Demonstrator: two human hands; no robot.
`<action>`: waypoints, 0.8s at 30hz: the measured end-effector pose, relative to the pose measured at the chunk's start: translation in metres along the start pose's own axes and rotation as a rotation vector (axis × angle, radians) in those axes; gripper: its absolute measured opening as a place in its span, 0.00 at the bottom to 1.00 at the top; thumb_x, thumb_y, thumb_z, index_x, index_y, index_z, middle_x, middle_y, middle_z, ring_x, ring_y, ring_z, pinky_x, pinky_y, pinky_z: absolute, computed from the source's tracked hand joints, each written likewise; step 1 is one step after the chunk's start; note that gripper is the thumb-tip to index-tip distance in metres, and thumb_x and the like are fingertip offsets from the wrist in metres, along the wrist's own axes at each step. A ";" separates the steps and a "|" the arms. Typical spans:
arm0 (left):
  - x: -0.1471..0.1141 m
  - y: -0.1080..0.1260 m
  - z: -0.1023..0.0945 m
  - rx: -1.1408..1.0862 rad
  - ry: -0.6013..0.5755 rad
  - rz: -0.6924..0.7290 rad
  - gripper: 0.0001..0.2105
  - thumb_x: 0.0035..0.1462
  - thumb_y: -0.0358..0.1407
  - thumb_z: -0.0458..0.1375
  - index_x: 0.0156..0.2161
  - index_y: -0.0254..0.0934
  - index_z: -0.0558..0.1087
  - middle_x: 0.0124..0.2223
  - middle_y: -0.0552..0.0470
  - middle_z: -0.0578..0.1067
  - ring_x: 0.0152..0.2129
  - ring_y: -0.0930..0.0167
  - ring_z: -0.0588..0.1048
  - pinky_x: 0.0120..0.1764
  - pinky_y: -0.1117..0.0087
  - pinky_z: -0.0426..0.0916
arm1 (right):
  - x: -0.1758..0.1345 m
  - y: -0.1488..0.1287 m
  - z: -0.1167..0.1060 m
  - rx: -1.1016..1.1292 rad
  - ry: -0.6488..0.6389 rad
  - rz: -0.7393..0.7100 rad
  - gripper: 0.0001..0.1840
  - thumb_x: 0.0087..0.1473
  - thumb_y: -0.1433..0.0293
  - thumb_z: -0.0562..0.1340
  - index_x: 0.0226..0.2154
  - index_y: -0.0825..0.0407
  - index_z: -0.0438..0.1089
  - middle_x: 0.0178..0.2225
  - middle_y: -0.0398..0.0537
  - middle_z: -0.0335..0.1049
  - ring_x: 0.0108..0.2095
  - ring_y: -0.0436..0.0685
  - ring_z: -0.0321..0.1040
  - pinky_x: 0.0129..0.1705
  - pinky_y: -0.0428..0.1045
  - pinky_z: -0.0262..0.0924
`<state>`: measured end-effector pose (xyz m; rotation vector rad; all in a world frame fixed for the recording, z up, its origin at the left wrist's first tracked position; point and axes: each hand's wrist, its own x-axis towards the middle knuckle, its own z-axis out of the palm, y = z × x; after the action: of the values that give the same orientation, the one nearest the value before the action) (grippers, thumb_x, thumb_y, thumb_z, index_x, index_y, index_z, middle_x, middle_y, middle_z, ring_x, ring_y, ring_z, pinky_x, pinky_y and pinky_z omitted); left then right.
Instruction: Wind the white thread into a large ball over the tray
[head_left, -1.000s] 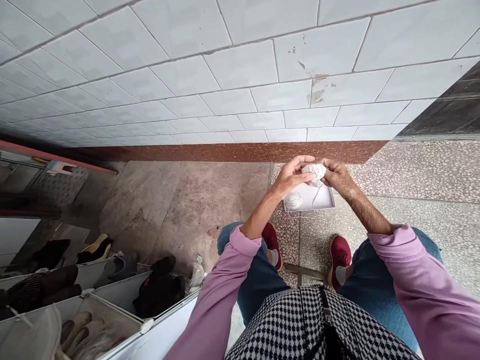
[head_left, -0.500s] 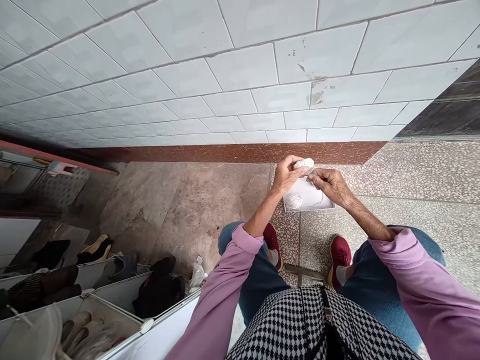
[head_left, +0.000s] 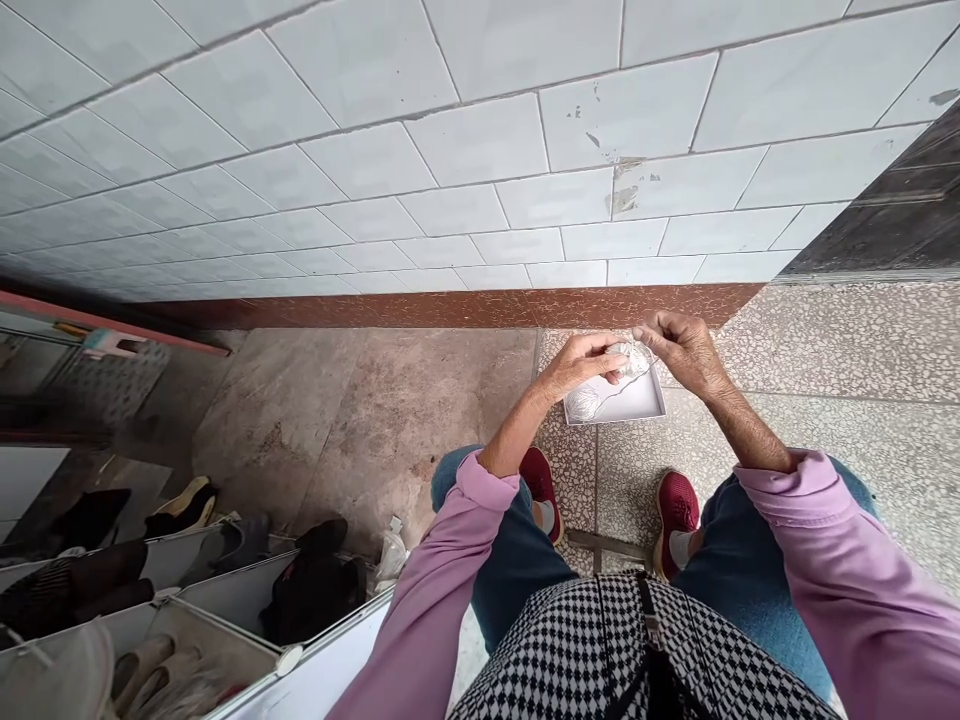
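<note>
My left hand [head_left: 589, 362] is closed around a small white bundle [head_left: 634, 358] that looks like knitted or crocheted yarn work. At its upper right, my right hand [head_left: 684, 350] is pinched, thumb against forefinger. Whatever sits in that pinch is too small to make out. Below both hands lies a shallow white box [head_left: 634, 405]. A ball of white yarn [head_left: 583, 404] rests in its left corner, and a strand runs from it across the box toward the bundle.
A tiled wall [head_left: 480, 140] rises ahead with a reddish-brown base strip. My red shoes [head_left: 679, 503] stand on the speckled floor on either side below the box. At lower left, an open shoe rack [head_left: 247, 690] holds several shoes. A dark doorway panel [head_left: 892, 220] is at far right.
My right hand has moved up and to the right. My left hand has lowered slightly and turned, with the white bundle now tilted toward the right. The view has shifted slightly.
</note>
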<state>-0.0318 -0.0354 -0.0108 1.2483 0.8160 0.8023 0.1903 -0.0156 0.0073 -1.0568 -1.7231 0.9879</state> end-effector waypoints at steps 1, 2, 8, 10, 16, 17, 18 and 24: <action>0.000 0.001 0.001 -0.014 -0.003 -0.011 0.26 0.55 0.52 0.75 0.48 0.34 0.81 0.40 0.48 0.80 0.30 0.72 0.79 0.38 0.65 0.77 | 0.001 0.001 0.001 0.016 -0.003 0.006 0.39 0.62 0.37 0.70 0.21 0.46 0.55 0.22 0.37 0.49 0.25 0.51 0.44 0.28 0.51 0.44; -0.001 0.001 0.001 -0.029 -0.003 -0.020 0.26 0.54 0.52 0.76 0.48 0.34 0.81 0.40 0.47 0.81 0.31 0.72 0.79 0.38 0.65 0.77 | 0.001 0.002 0.001 0.032 -0.003 0.012 0.39 0.62 0.38 0.70 0.21 0.47 0.55 0.22 0.37 0.49 0.25 0.50 0.45 0.29 0.51 0.44; 0.001 0.001 0.005 -0.171 0.037 -0.036 0.27 0.46 0.48 0.81 0.46 0.36 0.80 0.42 0.46 0.83 0.34 0.71 0.80 0.39 0.67 0.76 | 0.004 0.011 0.009 0.185 -0.061 0.099 0.35 0.58 0.38 0.73 0.22 0.47 0.64 0.22 0.37 0.56 0.24 0.49 0.49 0.28 0.50 0.46; 0.002 0.000 0.004 -0.221 0.098 -0.018 0.28 0.43 0.48 0.82 0.45 0.36 0.80 0.42 0.47 0.83 0.34 0.71 0.79 0.39 0.67 0.76 | 0.004 0.014 0.013 0.215 -0.068 0.140 0.34 0.56 0.38 0.74 0.23 0.48 0.67 0.21 0.37 0.57 0.23 0.49 0.48 0.27 0.50 0.45; 0.008 -0.004 -0.004 -0.347 0.340 0.055 0.27 0.40 0.48 0.84 0.42 0.38 0.80 0.42 0.51 0.84 0.38 0.72 0.80 0.47 0.67 0.74 | 0.002 0.016 0.023 0.140 -0.093 0.126 0.36 0.60 0.37 0.70 0.21 0.47 0.66 0.19 0.38 0.59 0.22 0.50 0.52 0.28 0.51 0.49; 0.009 -0.005 -0.006 -0.353 0.373 0.068 0.27 0.40 0.48 0.84 0.41 0.38 0.80 0.43 0.51 0.84 0.39 0.72 0.80 0.48 0.67 0.74 | 0.001 0.016 0.025 0.126 -0.101 0.124 0.36 0.61 0.36 0.69 0.21 0.47 0.66 0.19 0.39 0.61 0.22 0.50 0.53 0.28 0.51 0.50; 0.010 -0.005 -0.007 -0.349 0.401 0.076 0.27 0.40 0.49 0.83 0.41 0.38 0.80 0.43 0.51 0.84 0.39 0.71 0.80 0.48 0.66 0.73 | 0.000 0.015 0.027 0.116 -0.110 0.126 0.36 0.61 0.36 0.69 0.22 0.47 0.67 0.19 0.40 0.62 0.22 0.51 0.55 0.28 0.51 0.51; 0.015 -0.011 -0.019 -0.196 0.521 0.112 0.23 0.44 0.47 0.81 0.40 0.39 0.80 0.41 0.50 0.84 0.38 0.70 0.79 0.46 0.66 0.72 | -0.011 0.006 0.036 0.058 -0.141 0.116 0.34 0.63 0.39 0.67 0.22 0.47 0.65 0.20 0.40 0.62 0.23 0.51 0.55 0.30 0.51 0.52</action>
<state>-0.0403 -0.0150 -0.0256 0.9241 1.0579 1.2972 0.1612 -0.0300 -0.0121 -1.0812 -1.7504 1.2040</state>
